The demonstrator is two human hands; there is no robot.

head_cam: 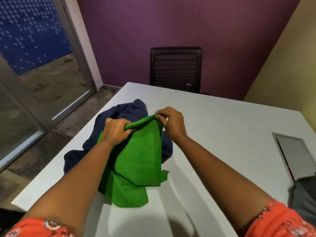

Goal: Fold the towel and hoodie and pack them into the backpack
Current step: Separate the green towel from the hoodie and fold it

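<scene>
A green towel (140,159) hangs above the white table (222,127), its lower part crumpled on the tabletop. My left hand (116,130) grips the towel's top edge at the left, and my right hand (171,121) pinches the same edge at the right. Both hands hold the cloth lifted. Behind and under the towel lies a dark navy hoodie (123,115), rumpled in a heap near the table's left edge. A dark grey bag, likely the backpack (302,200), shows partly at the right edge of the view.
A black office chair (175,69) stands at the table's far side against a purple wall. A grey cable hatch (294,154) is set into the tabletop at the right. A glass door (34,74) is on the left.
</scene>
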